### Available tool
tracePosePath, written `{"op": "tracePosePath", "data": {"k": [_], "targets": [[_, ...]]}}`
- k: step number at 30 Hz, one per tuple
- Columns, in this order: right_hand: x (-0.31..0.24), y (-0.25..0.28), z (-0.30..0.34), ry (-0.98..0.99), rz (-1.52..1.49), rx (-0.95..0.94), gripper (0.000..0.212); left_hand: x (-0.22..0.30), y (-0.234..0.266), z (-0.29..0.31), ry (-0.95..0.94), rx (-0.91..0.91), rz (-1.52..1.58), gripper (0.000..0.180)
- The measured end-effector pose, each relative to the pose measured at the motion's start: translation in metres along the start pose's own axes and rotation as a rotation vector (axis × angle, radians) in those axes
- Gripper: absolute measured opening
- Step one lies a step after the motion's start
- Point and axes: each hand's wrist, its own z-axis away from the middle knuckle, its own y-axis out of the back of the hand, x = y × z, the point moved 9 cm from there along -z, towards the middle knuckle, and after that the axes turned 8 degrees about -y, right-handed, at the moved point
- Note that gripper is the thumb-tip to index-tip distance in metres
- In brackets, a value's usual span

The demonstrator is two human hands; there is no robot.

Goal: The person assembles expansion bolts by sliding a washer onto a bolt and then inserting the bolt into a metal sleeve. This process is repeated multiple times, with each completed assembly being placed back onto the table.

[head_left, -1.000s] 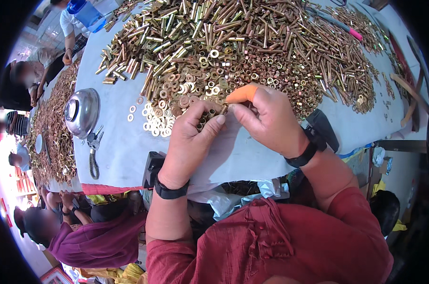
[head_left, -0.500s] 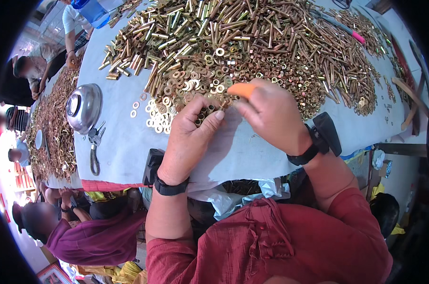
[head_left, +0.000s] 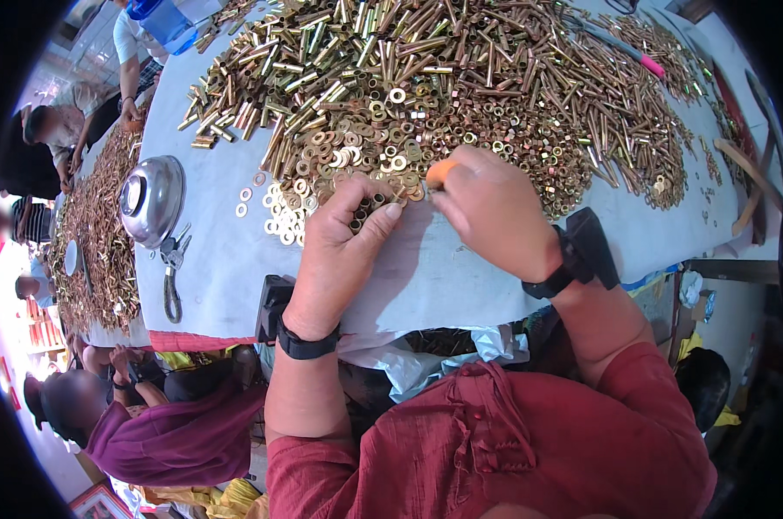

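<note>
My left hand is closed around several gold-coloured metal sleeves, whose round open ends show between thumb and fingers. Small brass-coloured metal pieces, partly hidden, show at its fingertips. Just to the right, my right hand is curled with thumb and fingers together. An orange finger cover sits on one of its fingers. What that hand pinches, if anything, is hidden. Beyond both hands lie flat washers, a heap of nuts and a large pile of metal tubes.
A shiny metal bowl lies upturned at left, with keys on a strap near it. Long bolts spread to the right, near a pink-tipped rod. Other people work at a second heap on the far left.
My right hand has drawn its orange-covered finger back a little to the right, away from the left fingertips. My left hand has shifted slightly left, still holding the sleeves.
</note>
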Motion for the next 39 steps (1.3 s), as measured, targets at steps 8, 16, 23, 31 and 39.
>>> {"op": "tracePosePath", "data": {"k": [8,16,23,31,39], "targets": [[0.01,-0.013,-0.002,-0.249,-0.879,-0.257,0.022,0.016,-0.012,0.001,-0.201,-0.111,-0.208,0.012],[0.005,0.0,-0.001,-0.017,-0.469,-0.167,0.02,0.022,-0.019,0.0,-0.216,-0.179,-0.241,0.013],[0.018,-0.01,0.001,-0.227,-1.03,-0.06,0.033,0.016,-0.02,-0.001,-0.178,-0.14,-0.153,0.012],[0.024,-0.016,0.005,-0.403,-1.123,-0.272,0.034,0.022,-0.016,-0.003,-0.206,-0.068,-0.151,0.012],[0.022,-0.028,0.011,-0.486,-1.203,-0.334,0.031,0.017,-0.013,-0.003,-0.173,-0.008,-0.059,0.012]]}}
